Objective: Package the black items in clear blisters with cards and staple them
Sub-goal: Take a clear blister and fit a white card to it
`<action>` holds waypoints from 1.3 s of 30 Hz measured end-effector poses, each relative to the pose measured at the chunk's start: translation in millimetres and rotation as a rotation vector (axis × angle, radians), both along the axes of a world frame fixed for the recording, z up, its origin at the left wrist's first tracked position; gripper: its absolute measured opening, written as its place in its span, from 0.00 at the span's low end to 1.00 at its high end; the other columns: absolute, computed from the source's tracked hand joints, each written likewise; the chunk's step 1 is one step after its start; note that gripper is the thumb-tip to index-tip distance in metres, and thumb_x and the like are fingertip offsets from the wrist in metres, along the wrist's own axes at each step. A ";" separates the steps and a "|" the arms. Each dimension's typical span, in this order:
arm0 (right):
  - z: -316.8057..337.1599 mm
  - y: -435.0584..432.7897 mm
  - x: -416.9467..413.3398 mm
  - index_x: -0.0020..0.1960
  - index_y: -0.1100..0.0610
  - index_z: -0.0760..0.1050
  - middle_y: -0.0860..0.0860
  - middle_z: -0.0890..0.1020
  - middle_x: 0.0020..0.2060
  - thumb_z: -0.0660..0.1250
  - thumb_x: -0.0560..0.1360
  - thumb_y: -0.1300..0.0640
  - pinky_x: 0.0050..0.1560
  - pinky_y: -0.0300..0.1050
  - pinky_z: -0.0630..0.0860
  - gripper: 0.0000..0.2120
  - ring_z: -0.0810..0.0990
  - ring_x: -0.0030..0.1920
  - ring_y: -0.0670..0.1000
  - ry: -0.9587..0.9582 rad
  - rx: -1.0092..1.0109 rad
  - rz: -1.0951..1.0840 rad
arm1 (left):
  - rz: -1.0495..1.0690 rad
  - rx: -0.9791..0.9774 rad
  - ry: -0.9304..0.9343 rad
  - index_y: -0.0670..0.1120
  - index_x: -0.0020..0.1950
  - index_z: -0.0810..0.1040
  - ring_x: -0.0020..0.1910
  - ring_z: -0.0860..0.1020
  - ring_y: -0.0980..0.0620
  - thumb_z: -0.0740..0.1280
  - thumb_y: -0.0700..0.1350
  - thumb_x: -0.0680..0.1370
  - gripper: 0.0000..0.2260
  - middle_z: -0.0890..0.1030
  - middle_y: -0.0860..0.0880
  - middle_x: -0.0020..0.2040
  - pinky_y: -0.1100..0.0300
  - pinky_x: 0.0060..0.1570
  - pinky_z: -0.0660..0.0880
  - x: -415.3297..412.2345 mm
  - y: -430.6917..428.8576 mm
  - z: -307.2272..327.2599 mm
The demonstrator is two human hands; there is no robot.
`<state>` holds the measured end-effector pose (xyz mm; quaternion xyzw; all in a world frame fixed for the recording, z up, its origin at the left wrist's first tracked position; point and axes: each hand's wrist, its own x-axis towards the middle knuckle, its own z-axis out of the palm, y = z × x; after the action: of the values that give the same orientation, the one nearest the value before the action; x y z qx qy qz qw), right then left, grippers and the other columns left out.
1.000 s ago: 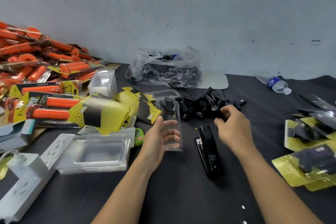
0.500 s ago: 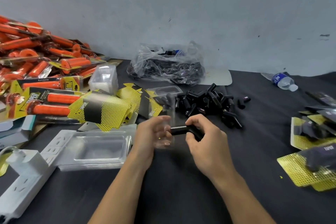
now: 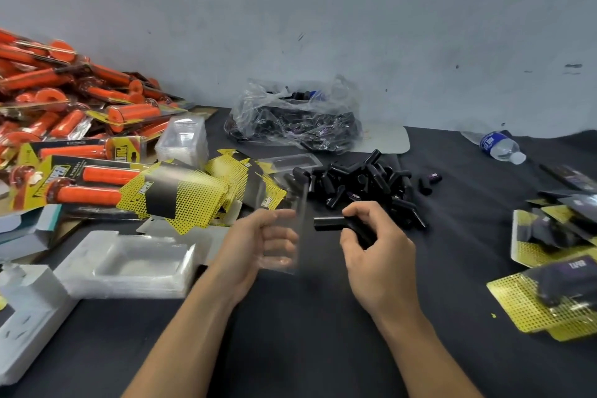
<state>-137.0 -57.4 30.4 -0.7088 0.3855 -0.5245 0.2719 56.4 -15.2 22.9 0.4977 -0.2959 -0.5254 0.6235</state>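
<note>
Just in front of the black pile [image 3: 365, 181], the left hand [image 3: 258, 242] curls its fingers round a clear blister [image 3: 290, 203]; the right hand [image 3: 374, 255] clamps a black item [image 3: 329, 223], its end just beside the blister. The yellow cards [image 3: 181, 194] lie left of the pile.

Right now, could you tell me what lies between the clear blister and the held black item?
Nothing: in the head view only a narrow bare gap separates the clear blister from the black item.

1. A small hand-packing workshop: a dark tabletop [image 3: 290, 333] against a bare, scuffed wall [image 3: 355, 26].
2. Heaped packaged orange grips [image 3: 64, 100], loose yellow cards [image 3: 181, 197], stacked clear blisters [image 3: 129, 265], a pile of black grips [image 3: 365, 181].
</note>
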 end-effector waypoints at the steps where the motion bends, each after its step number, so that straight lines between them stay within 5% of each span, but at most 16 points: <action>1: 0.8 -1.0 -0.8 0.50 0.44 0.78 0.35 0.83 0.47 0.70 0.74 0.68 0.42 0.25 0.71 0.18 0.82 0.43 0.40 -0.017 -0.024 -0.023 | -0.016 0.007 -0.017 0.43 0.63 0.82 0.35 0.80 0.47 0.66 0.52 0.77 0.19 0.82 0.40 0.42 0.55 0.30 0.78 -10.3 -3.0 0.0; 10: 5.3 -9.3 -11.4 0.43 0.44 0.82 0.37 0.85 0.42 0.70 0.68 0.71 0.44 0.24 0.73 0.21 0.84 0.45 0.39 0.038 0.017 0.087 | -0.153 0.028 -0.023 0.43 0.65 0.81 0.42 0.79 0.44 0.52 0.58 0.87 0.25 0.82 0.38 0.48 0.51 0.42 0.80 -55.3 -9.2 -12.9; 17: 0.1 -7.9 -10.8 0.48 0.37 0.84 0.37 0.78 0.50 0.77 0.70 0.64 0.58 0.28 0.71 0.21 0.78 0.55 0.42 0.300 -0.005 0.104 | -0.161 0.045 -0.008 0.45 0.61 0.84 0.48 0.79 0.37 0.52 0.63 0.85 0.28 0.85 0.39 0.57 0.48 0.45 0.80 -46.1 -9.5 -13.1; 20: -3.1 -8.4 -9.6 0.53 0.36 0.84 0.34 0.73 0.49 0.77 0.70 0.65 0.55 0.24 0.65 0.24 0.71 0.54 0.42 0.398 -0.054 0.053 | -0.174 0.039 0.009 0.45 0.60 0.85 0.52 0.83 0.39 0.54 0.62 0.84 0.27 0.84 0.39 0.59 0.43 0.52 0.80 -43.3 -11.8 -16.4; 22: -4.0 -6.4 -7.3 0.56 0.37 0.84 0.33 0.72 0.49 0.77 0.70 0.65 0.55 0.24 0.65 0.24 0.69 0.53 0.42 0.382 -0.097 0.002 | -0.158 0.031 0.042 0.44 0.61 0.84 0.47 0.84 0.43 0.54 0.62 0.84 0.27 0.85 0.38 0.55 0.47 0.46 0.82 -43.6 -13.5 -17.1; 26: 1.5 -8.1 -10.0 0.54 0.41 0.82 0.38 0.80 0.45 0.76 0.72 0.62 0.52 0.21 0.67 0.18 0.79 0.49 0.40 0.105 -0.056 -0.119 | -0.081 -0.003 0.100 0.40 0.67 0.79 0.40 0.81 0.46 0.52 0.62 0.85 0.29 0.81 0.38 0.47 0.52 0.38 0.80 -43.3 -16.8 -17.9; 28: 5.5 -10.4 -10.7 0.51 0.45 0.80 0.39 0.85 0.45 0.74 0.74 0.61 0.49 0.28 0.75 0.12 0.83 0.48 0.39 -0.116 0.108 -0.069 | -0.059 -0.034 0.095 0.41 0.67 0.80 0.42 0.80 0.45 0.52 0.63 0.84 0.29 0.81 0.38 0.47 0.50 0.41 0.80 -43.8 -17.3 -18.0; 31: 10.9 -12.6 -9.4 0.49 0.55 0.77 0.53 0.87 0.45 0.67 0.79 0.67 0.38 0.49 0.80 0.08 0.85 0.41 0.52 -0.438 0.428 0.132 | -0.037 -0.060 0.100 0.40 0.66 0.80 0.43 0.79 0.44 0.54 0.64 0.82 0.31 0.80 0.38 0.47 0.49 0.46 0.77 -44.6 -18.0 -18.6; 34: 19.1 -9.7 -10.2 0.49 0.62 0.80 0.63 0.86 0.46 0.63 0.78 0.69 0.33 0.46 0.81 0.08 0.85 0.37 0.57 -0.766 0.791 0.482 | -0.039 -0.071 0.066 0.42 0.65 0.81 0.45 0.80 0.43 0.53 0.64 0.82 0.31 0.81 0.37 0.50 0.50 0.47 0.78 -45.1 -18.1 -19.9; 37: 23.0 -7.1 -14.4 0.46 0.63 0.82 0.64 0.85 0.44 0.64 0.73 0.63 0.36 0.46 0.82 0.08 0.85 0.37 0.56 -0.870 0.958 0.662 | -0.046 -0.073 0.069 0.43 0.62 0.82 0.44 0.81 0.43 0.55 0.66 0.79 0.31 0.82 0.37 0.49 0.50 0.46 0.78 -44.5 -17.4 -20.1; 39: 21.8 -9.8 -13.0 0.48 0.63 0.78 0.63 0.84 0.40 0.62 0.76 0.67 0.33 0.44 0.81 0.06 0.84 0.33 0.55 -0.835 1.006 0.569 | -0.042 -0.063 0.067 0.42 0.64 0.81 0.43 0.81 0.44 0.54 0.65 0.81 0.30 0.82 0.38 0.48 0.51 0.45 0.79 -44.9 -18.0 -21.3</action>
<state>-150.0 -67.2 52.2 -0.3103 0.2444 -0.4192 0.8175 11.5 -33.2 1.7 0.4536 -0.3017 -0.5452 0.6372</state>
